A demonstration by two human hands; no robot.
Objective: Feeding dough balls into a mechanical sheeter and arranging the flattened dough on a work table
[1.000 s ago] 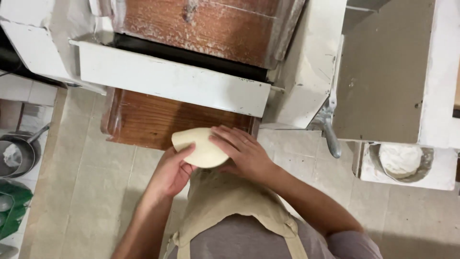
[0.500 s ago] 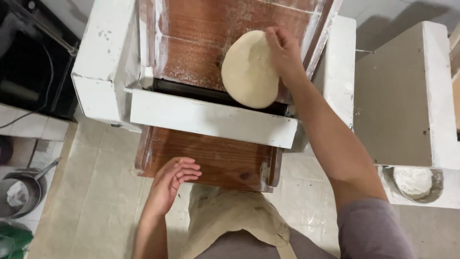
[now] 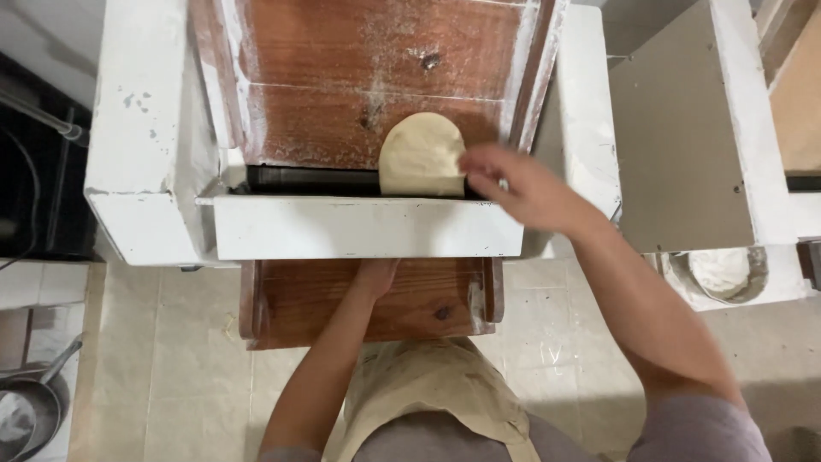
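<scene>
- Closest to the camera, a beige apron (image 3: 428, 393) hangs over the person's front, just short of the white dough roller machine (image 3: 154, 154).
- The left hand (image 3: 376, 275) reaches under that machine's front panel, over the lower wooden tray (image 3: 291, 299); the fingers are tucked out of sight beneath the panel, so I cannot tell whether it is grasping anything.
- The white front panel (image 3: 359, 227) runs across the machine's middle, with the dark roller slot (image 3: 299, 180) right behind it.
- There's the flat dough disc (image 3: 421, 156), pale and oval, lying on the floured upper wooden chute (image 3: 342, 77), its lower edge at the slot.
- The right hand (image 3: 513, 184) sits at the disc's right edge, fingers loosely spread, fingertips touching it, nothing clasped.
- To the machine's right, a bowl of flour (image 3: 723, 272) sits below a white cabinet.
- Down at the machine's left, a metal pan (image 3: 30, 411) on the tiled floor.
</scene>
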